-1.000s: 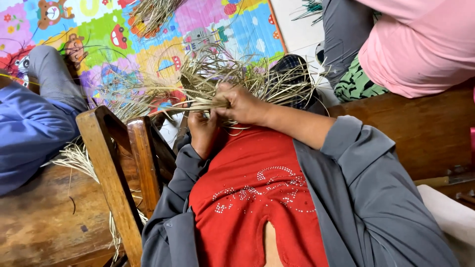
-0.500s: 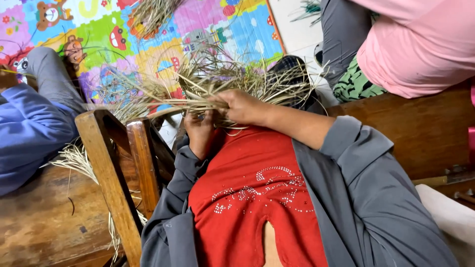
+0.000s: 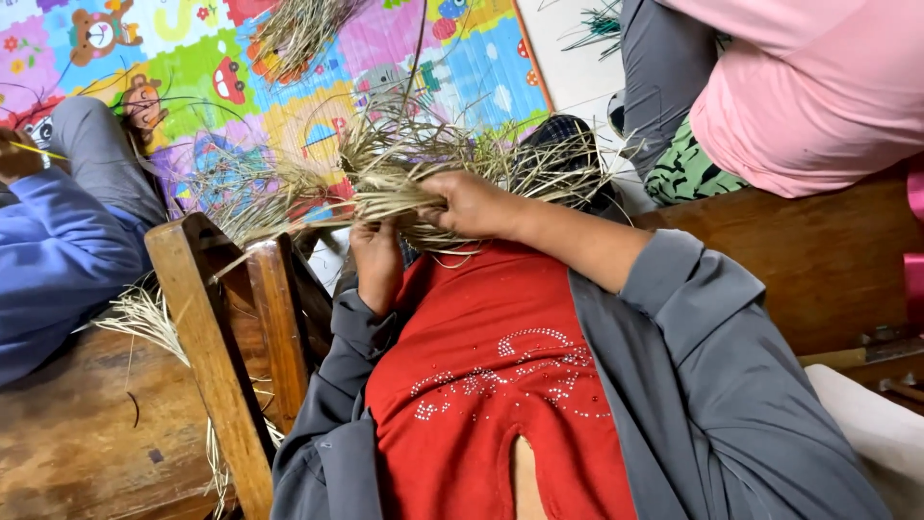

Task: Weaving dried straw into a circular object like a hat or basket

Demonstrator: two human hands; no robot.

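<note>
The person is wearing a red top (image 3: 491, 385) with small silver studs curving across the chest. Over it, an open grey jacket (image 3: 712, 404) is hanging, its sleeves reaching the wrists.

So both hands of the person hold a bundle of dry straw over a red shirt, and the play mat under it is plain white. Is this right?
Not quite. The head view shows the play mat is many-coloured, with cartoon pictures, not plain white. The rest holds: the left hand and the right hand both grip the bundle of dry straw over the red shirt.
</note>
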